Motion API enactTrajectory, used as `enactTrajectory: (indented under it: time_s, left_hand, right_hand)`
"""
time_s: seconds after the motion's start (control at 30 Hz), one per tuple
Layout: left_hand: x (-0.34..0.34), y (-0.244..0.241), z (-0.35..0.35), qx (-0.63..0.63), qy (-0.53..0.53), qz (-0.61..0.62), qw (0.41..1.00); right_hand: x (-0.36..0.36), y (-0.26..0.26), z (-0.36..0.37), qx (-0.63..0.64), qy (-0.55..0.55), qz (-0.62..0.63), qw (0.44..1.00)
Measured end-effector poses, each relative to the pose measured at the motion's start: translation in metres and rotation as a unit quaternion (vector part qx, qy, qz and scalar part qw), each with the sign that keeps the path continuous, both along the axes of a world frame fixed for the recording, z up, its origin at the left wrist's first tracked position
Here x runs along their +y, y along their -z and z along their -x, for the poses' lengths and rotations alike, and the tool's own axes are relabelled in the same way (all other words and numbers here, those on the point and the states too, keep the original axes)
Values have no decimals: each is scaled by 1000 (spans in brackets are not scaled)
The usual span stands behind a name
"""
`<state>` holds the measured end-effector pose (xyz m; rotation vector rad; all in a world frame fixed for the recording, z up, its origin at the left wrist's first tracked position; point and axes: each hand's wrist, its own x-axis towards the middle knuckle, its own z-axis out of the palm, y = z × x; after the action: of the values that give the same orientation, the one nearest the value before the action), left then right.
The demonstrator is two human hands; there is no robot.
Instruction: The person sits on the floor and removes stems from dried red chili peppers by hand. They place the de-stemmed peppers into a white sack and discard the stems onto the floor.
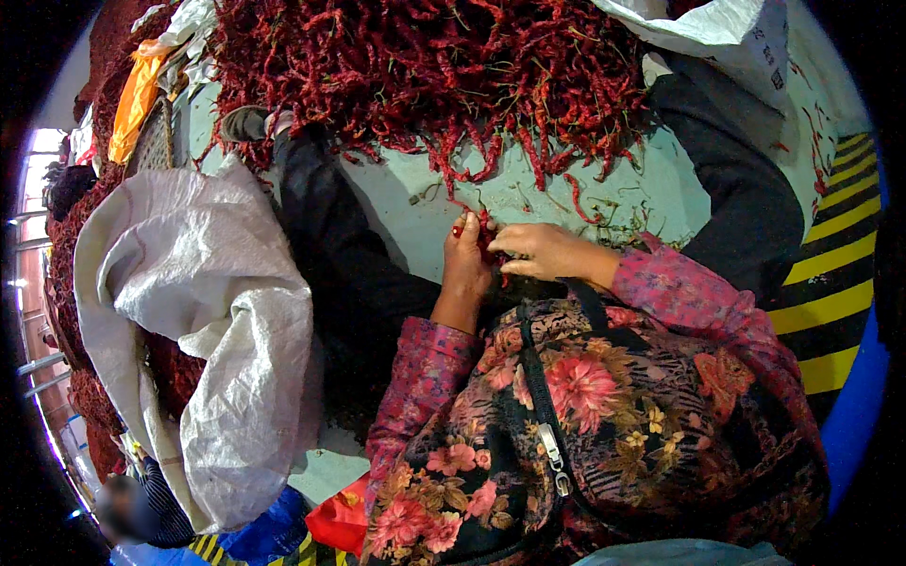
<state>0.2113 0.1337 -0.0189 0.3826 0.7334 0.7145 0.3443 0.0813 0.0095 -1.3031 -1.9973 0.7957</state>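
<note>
Dried red chili peppers (484, 221) are gripped in my left hand (467, 265), its thumb pressed on top and their tips poking out above and below. Close on its right, my right hand (541, 249) reaches across with bent fingers at these peppers. Whether its fingertips pinch a stem is hidden. Just beyond my hands, a large heap of dried red chilies (439, 71) spreads over the pale green floor (403, 212). A single curved chili (582, 201) lies apart from the heap, beside loose green stems (616, 219).
A white woven sack (233, 396) with chilies inside stands open at my left. Another white sack (757, 49) is at the upper right. My dark-trousered legs (325, 233) flank the heap. Yellow-black floor striping (828, 304) runs along the right. Another person (166, 502) appears at lower left.
</note>
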Motion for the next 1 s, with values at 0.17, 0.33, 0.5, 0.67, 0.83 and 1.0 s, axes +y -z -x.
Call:
enactTrajectory:
  time_s: [0.17, 0.33, 0.5, 0.67, 0.83, 1.0]
  left_hand:
    - [-1, 1, -5, 170, 43, -101, 979]
    - [-8, -8, 4, 271, 193, -200, 921]
    - [-24, 1, 15, 314, 329, -473, 754]
    - [-35, -28, 14, 396, 284, -486, 725]
    - [-51, -58, 10, 280, 235, -643, 673]
    - [-34, -38, 10, 239, 92, -264, 930]
  right_hand:
    - [14, -24, -9, -60, 100, -65, 991]
    - [1, -8, -22, -130, 15, 129, 983]
    - [-22, 3, -24, -15, -4, 164, 986]
    - [-28, 22, -8, -9, 63, 104, 993]
    - [-26, 39, -16, 228, 315, 373, 842]
    - [2, 44, 11, -108, 96, 159, 977]
